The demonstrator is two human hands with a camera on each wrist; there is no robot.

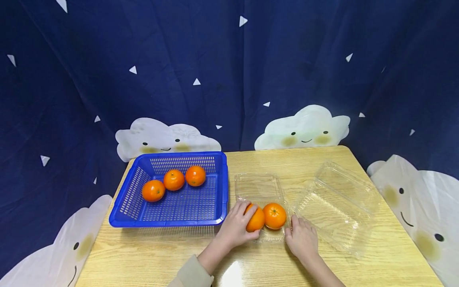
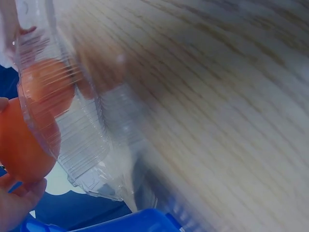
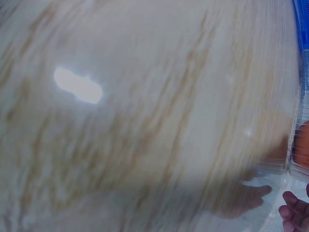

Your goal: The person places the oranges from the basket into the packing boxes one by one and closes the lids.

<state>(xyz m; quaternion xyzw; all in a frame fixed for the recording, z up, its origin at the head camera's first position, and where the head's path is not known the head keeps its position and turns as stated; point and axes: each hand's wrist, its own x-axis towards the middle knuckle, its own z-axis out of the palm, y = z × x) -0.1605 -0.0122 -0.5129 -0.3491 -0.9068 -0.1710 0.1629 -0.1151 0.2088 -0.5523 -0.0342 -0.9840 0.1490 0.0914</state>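
My left hand grips an orange over the near half of a small clear plastic clamshell box, whose lid lies folded back. A second orange with its stem end up sits in the box, right beside the gripped one. In the left wrist view, fingers and thumb hold the orange at the box's rim. My right hand is at the box's right edge, its fingers loosely bent and holding nothing. Its fingertips show close to the box wall in the right wrist view.
A blue plastic basket with three oranges stands on the left of the wooden table. Another clear clamshell box lies unfolded at the right. A dark blue curtain hangs behind the table.
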